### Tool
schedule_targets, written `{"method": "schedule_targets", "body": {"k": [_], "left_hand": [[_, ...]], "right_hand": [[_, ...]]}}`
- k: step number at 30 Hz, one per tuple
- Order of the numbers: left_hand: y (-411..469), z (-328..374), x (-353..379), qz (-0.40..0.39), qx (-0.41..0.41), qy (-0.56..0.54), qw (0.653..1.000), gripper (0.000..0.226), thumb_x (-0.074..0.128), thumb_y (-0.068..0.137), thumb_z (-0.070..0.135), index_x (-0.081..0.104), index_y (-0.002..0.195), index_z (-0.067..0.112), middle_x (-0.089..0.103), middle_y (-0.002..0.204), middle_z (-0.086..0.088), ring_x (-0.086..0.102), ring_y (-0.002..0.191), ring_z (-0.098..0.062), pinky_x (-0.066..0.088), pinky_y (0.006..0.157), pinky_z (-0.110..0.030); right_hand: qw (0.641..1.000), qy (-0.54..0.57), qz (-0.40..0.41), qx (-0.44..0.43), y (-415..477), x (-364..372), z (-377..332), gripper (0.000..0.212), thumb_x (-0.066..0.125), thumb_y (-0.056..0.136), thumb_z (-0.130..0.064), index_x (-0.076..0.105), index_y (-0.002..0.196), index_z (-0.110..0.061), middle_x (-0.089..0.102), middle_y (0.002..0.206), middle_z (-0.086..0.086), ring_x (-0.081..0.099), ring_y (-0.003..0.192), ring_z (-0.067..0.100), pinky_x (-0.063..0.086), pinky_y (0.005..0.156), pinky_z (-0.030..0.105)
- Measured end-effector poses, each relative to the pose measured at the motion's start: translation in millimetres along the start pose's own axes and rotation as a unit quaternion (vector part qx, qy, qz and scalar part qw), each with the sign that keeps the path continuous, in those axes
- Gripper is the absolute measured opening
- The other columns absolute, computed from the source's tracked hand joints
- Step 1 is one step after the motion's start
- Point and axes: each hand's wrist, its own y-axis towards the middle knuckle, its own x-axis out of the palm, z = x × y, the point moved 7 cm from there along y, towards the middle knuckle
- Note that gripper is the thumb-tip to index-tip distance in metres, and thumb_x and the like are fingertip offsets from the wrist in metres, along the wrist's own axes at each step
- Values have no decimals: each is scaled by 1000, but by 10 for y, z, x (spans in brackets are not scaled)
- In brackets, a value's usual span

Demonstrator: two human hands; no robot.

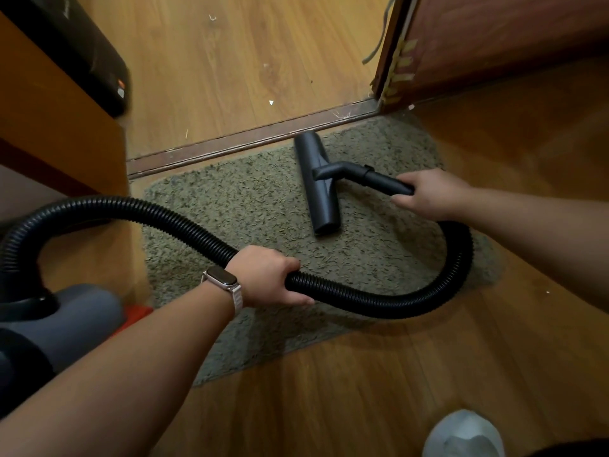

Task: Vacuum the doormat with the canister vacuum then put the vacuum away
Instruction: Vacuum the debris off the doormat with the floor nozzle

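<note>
1. Left hand (268,275), with a watch (222,283) on its wrist, curls round the black ribbed hose (362,301) over the near part of the doormat (230,206).
2. At the near left, the grey canister vacuum (82,315) sits on the wooden floor (329,390) beside the mat, and the hose arches up out of it.
3. Farther right, the right hand (428,192) grips the rigid wand (385,181).
4. The floor nozzle (321,202) lies flat on the mat's far half, near the threshold (247,136).
</note>
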Motion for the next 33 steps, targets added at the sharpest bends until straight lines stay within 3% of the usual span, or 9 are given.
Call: {"method": "schedule_targets", "body": {"k": [7, 14, 18, 24, 29, 33], "left_hand": [[19, 4, 7, 5, 8, 5, 1000, 67, 38, 74, 90, 53, 87, 26, 65, 78, 6, 65, 74, -20, 49, 63, -30], [15, 1, -24, 0, -6, -18, 1000, 63, 39, 74, 90, 49, 82, 28, 53, 66, 9, 55, 63, -17, 51, 62, -30], [29, 1, -26, 0, -10, -33, 999, 67, 38, 73, 90, 55, 86, 26, 58, 70, 8, 62, 68, -19, 50, 62, -30], [8, 30, -71, 18, -4, -37, 999, 69, 37, 73, 91, 58, 90, 27, 62, 71, 8, 62, 69, -17, 50, 62, -28], [-59, 45, -122, 5, 3, -34, 999, 68, 38, 73, 91, 58, 91, 29, 58, 70, 10, 60, 67, -16, 52, 62, -29], [-147, 80, -174, 2, 11, -12, 1000, 61, 41, 74, 89, 51, 85, 30, 58, 72, 10, 63, 72, -17, 48, 62, -29]], "right_hand": [[998, -33, -39, -37, -90, 51, -106, 14, 55, 96, -44, 60, 108, -37, 63, 80, -3, 59, 67, 15, 42, 55, 30], [997, 32, -29, 63, -198, 16, 513, 30, 52, 100, -44, 61, 121, -25, 64, 85, 4, 62, 72, 22, 45, 61, 33], [988, 87, -24, 124, -360, 51, 864, 35, 55, 99, -43, 61, 126, -20, 69, 85, 8, 68, 69, 25, 52, 60, 33], [975, 121, -12, 188, -604, 38, 1081, 41, 54, 101, -40, 59, 130, -12, 67, 87, 14, 68, 69, 29, 48, 55, 31], [979, 100, -10, 176, -637, 76, 966, 38, 54, 100, -41, 62, 121, -10, 68, 86, 15, 69, 70, 30, 52, 61, 36], [993, 55, -25, 99, -608, 75, 614, 28, 54, 100, -43, 60, 118, -23, 67, 81, 7, 66, 68, 23, 48, 58, 32]]}}
